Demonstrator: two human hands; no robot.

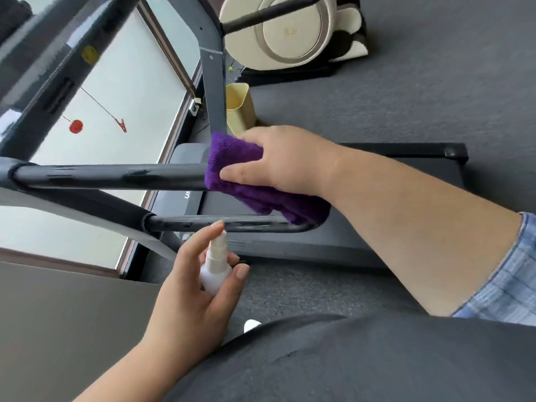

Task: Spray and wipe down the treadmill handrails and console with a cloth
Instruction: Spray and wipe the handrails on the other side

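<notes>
Head camera looks down on a treadmill (pixel 377 236), its dark deck running away toward the right of the frame over grey carpet (pixel 435 82). Two black handrails cross the picture roughly left to right: the upper handrail (pixel 116 177) and, nearer the person, the lower handrail (pixel 246 226), which curves at its right end. A purple cloth (pixel 232 158) is wrapped over the right end of the upper rail, one loose corner hanging down toward the lower one. The right hand (pixel 284 161) clamps the cloth against the rail, fingers together on top, thumb pressing the near side. A small white spray bottle (pixel 216 268) stands nearly upright (nozzle toward the lower rail) in the left hand (pixel 191 288), fingers curled round its body, forefinger raised beside the pump head.
</notes>
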